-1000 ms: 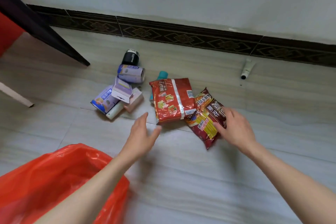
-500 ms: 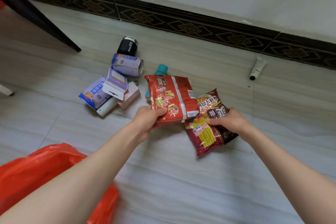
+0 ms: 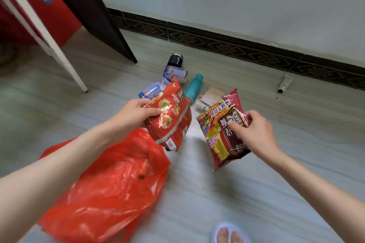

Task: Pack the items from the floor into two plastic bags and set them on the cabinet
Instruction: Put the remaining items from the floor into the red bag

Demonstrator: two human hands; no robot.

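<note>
The left hand (image 3: 136, 114) is pinching the red noodle packet (image 3: 169, 118) by its left edge, fingers closed on it, above the far rim of the red plastic bag (image 3: 110, 179). The right hand (image 3: 254, 132) is gripping the maroon noodle packet (image 3: 223, 130), lifted off the floor. Packing is barely beginning, by my reading: cans (image 3: 175, 73), a teal bottle (image 3: 193, 87), boxes (image 3: 209, 96) and a far-right tube (image 3: 284, 84) are lying unpacked. Open floor is lying near; a dark cabinet edge (image 3: 94, 16) is standing far left.
</note>
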